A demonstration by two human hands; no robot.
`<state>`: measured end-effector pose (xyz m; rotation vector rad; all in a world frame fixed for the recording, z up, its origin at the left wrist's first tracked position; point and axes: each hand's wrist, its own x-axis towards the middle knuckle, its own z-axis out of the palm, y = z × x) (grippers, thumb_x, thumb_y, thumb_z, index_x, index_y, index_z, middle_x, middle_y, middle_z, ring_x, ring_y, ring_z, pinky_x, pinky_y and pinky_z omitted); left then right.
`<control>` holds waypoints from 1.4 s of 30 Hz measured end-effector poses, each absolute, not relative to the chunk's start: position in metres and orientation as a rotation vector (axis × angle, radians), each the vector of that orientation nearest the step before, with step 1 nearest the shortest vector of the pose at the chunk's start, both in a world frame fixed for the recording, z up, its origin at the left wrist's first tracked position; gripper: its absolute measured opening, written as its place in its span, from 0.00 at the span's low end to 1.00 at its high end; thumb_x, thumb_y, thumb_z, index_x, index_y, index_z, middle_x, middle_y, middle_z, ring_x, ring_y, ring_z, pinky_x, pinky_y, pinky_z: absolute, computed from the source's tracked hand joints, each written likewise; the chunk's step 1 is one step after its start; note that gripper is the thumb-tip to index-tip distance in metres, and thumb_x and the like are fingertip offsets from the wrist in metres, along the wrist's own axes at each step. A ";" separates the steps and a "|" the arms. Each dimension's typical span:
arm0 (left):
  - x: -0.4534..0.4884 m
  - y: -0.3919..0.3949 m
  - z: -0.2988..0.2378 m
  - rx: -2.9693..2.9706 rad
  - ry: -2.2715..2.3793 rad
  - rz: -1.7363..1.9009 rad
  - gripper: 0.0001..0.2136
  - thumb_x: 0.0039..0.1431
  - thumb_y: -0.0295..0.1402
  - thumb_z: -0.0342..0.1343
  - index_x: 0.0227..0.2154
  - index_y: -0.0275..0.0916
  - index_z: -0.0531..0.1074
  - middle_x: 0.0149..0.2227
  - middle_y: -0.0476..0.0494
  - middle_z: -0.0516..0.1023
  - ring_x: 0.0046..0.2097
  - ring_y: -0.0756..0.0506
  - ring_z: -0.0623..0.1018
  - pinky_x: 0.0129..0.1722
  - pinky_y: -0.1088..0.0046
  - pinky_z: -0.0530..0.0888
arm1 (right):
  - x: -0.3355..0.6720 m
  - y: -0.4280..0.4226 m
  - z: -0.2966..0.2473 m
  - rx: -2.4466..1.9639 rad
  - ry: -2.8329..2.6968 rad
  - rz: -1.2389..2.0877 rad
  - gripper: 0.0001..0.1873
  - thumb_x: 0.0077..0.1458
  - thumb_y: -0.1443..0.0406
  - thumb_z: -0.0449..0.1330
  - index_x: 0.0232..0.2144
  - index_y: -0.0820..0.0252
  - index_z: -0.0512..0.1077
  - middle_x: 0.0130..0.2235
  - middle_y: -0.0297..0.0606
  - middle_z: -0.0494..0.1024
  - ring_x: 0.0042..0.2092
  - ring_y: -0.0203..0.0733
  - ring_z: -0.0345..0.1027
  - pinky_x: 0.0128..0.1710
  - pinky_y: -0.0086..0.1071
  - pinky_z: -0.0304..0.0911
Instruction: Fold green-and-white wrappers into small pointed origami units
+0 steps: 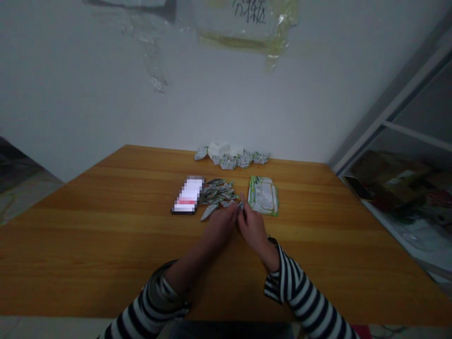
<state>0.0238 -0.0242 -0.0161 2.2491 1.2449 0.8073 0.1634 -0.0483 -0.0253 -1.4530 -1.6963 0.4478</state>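
Pinching the folded paper strip [240, 205] above the wooden desk [106, 235], your right grip [251, 225] looks clamped; your left grip [221, 227] sits beside it, hold unclear. It should be light and flimsy: take it by the crease.

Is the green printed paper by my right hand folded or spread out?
Spread out: the green printed paper lies flat, face up, unlike the folded pieces nearby.

Phone [188, 195] lying on wooden table [106, 245], screen blurred; plastic bag [247, 23] on white wall [88, 94].
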 end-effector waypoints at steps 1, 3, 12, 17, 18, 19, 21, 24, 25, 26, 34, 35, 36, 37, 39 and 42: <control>0.024 -0.026 -0.017 2.300 1.273 0.780 0.18 0.63 0.29 0.46 0.55 0.39 0.68 0.36 0.39 0.80 0.33 0.44 0.78 0.35 0.72 0.70 | 0.161 -0.047 -0.028 -1.427 -1.639 0.475 0.29 0.59 0.66 0.49 0.62 0.59 0.59 0.35 0.44 0.80 0.33 0.46 0.71 0.38 0.36 0.65; 0.026 -0.030 -0.018 2.410 1.293 0.712 0.24 0.61 0.26 0.47 0.61 0.39 0.61 0.41 0.35 0.80 0.36 0.42 0.79 0.36 0.71 0.71 | 0.158 -0.044 -0.032 -1.382 -1.532 0.502 0.27 0.58 0.66 0.49 0.61 0.58 0.62 0.42 0.45 0.79 0.41 0.48 0.72 0.46 0.38 0.64; 0.031 -0.036 -0.013 2.453 1.384 0.707 0.30 0.57 0.23 0.47 0.64 0.34 0.55 0.44 0.29 0.79 0.40 0.39 0.80 0.38 0.68 0.73 | 0.159 -0.046 -0.032 -1.419 -1.771 0.409 0.27 0.57 0.72 0.47 0.60 0.63 0.63 0.41 0.50 0.80 0.38 0.50 0.73 0.41 0.38 0.66; 0.021 -0.021 -0.016 2.111 1.349 0.992 0.25 0.55 0.21 0.48 0.57 0.36 0.68 0.45 0.36 0.81 0.43 0.41 0.80 0.45 0.66 0.73 | 0.163 -0.049 -0.028 -1.308 -1.827 0.473 0.29 0.58 0.72 0.48 0.61 0.57 0.61 0.46 0.46 0.79 0.39 0.47 0.74 0.41 0.37 0.67; 0.020 -0.019 -0.017 2.034 1.294 1.056 0.24 0.54 0.21 0.49 0.55 0.37 0.70 0.47 0.38 0.80 0.45 0.41 0.80 0.47 0.66 0.73 | 0.164 -0.049 -0.027 -1.288 -1.792 0.476 0.28 0.59 0.72 0.48 0.61 0.55 0.62 0.47 0.45 0.79 0.39 0.46 0.74 0.41 0.36 0.67; 0.020 -0.018 -0.017 1.952 1.240 1.109 0.22 0.54 0.22 0.50 0.52 0.38 0.73 0.48 0.39 0.80 0.47 0.41 0.79 0.49 0.65 0.72 | 0.164 -0.049 -0.026 -1.262 -1.757 0.472 0.27 0.59 0.71 0.48 0.60 0.54 0.64 0.48 0.43 0.79 0.39 0.45 0.75 0.41 0.36 0.67; 0.021 -0.017 -0.017 1.781 1.147 1.179 0.20 0.53 0.24 0.52 0.49 0.37 0.75 0.49 0.40 0.79 0.49 0.40 0.78 0.52 0.62 0.71 | 0.165 -0.050 -0.025 -1.194 -1.697 0.453 0.24 0.58 0.70 0.50 0.55 0.53 0.69 0.47 0.41 0.79 0.40 0.43 0.75 0.42 0.35 0.67; 0.025 -0.018 -0.016 1.561 1.034 1.218 0.19 0.50 0.26 0.56 0.48 0.36 0.76 0.50 0.40 0.78 0.51 0.39 0.77 0.55 0.59 0.69 | 0.165 -0.050 -0.026 -1.131 -1.564 0.446 0.16 0.55 0.70 0.53 0.42 0.54 0.77 0.41 0.39 0.81 0.38 0.42 0.75 0.39 0.33 0.67; 0.025 -0.018 -0.016 1.513 0.998 1.212 0.19 0.49 0.26 0.57 0.47 0.36 0.76 0.50 0.40 0.78 0.52 0.39 0.77 0.56 0.58 0.69 | 0.164 -0.049 -0.027 -1.129 -1.502 0.463 0.14 0.54 0.70 0.54 0.37 0.55 0.78 0.37 0.38 0.82 0.35 0.42 0.74 0.36 0.33 0.67; 0.026 -0.018 -0.015 1.478 0.965 1.200 0.19 0.49 0.27 0.58 0.46 0.36 0.77 0.49 0.40 0.79 0.52 0.39 0.76 0.56 0.58 0.68 | 0.164 -0.048 -0.028 -1.133 -1.431 0.488 0.13 0.53 0.69 0.54 0.34 0.56 0.79 0.34 0.38 0.82 0.32 0.41 0.73 0.33 0.32 0.66; 0.029 -0.021 -0.012 1.335 0.667 0.978 0.20 0.49 0.32 0.65 0.47 0.37 0.74 0.48 0.41 0.78 0.48 0.42 0.77 0.50 0.66 0.72 | 0.171 -0.038 -0.030 -1.153 -1.046 0.628 0.08 0.45 0.68 0.56 0.23 0.60 0.76 0.20 0.30 0.72 0.21 0.33 0.60 0.21 0.25 0.55; 0.029 -0.020 -0.011 1.309 0.641 0.964 0.19 0.49 0.33 0.65 0.45 0.37 0.74 0.47 0.41 0.78 0.47 0.43 0.77 0.49 0.67 0.72 | 0.173 -0.037 -0.031 -1.149 -1.049 0.637 0.08 0.45 0.68 0.56 0.23 0.61 0.76 0.19 0.30 0.72 0.21 0.33 0.60 0.21 0.25 0.55; 0.028 -0.019 -0.011 1.279 0.631 0.964 0.17 0.50 0.34 0.65 0.43 0.37 0.74 0.45 0.42 0.78 0.46 0.44 0.77 0.48 0.68 0.72 | 0.175 -0.037 -0.031 -1.144 -1.065 0.652 0.08 0.45 0.68 0.56 0.22 0.61 0.76 0.19 0.30 0.72 0.21 0.33 0.60 0.21 0.25 0.54; 0.027 -0.018 -0.011 1.247 0.637 0.974 0.15 0.50 0.35 0.65 0.40 0.37 0.74 0.43 0.44 0.79 0.44 0.45 0.77 0.46 0.69 0.72 | 0.177 -0.036 -0.032 -1.138 -1.088 0.670 0.08 0.44 0.69 0.56 0.22 0.60 0.76 0.20 0.30 0.72 0.21 0.33 0.61 0.21 0.25 0.55; 0.025 -0.016 -0.012 1.197 0.671 1.000 0.12 0.50 0.36 0.65 0.35 0.37 0.73 0.37 0.46 0.78 0.40 0.47 0.77 0.42 0.71 0.73 | 0.181 -0.035 -0.033 -1.125 -1.138 0.708 0.09 0.44 0.69 0.55 0.23 0.60 0.76 0.21 0.31 0.73 0.22 0.34 0.62 0.22 0.25 0.56; 0.023 -0.012 -0.013 1.208 0.699 1.004 0.12 0.46 0.36 0.67 0.30 0.36 0.72 0.33 0.48 0.77 0.36 0.49 0.76 0.38 0.74 0.72 | 0.185 -0.034 -0.035 -1.107 -1.215 0.713 0.12 0.45 0.70 0.52 0.22 0.59 0.75 0.22 0.32 0.74 0.23 0.36 0.64 0.24 0.26 0.59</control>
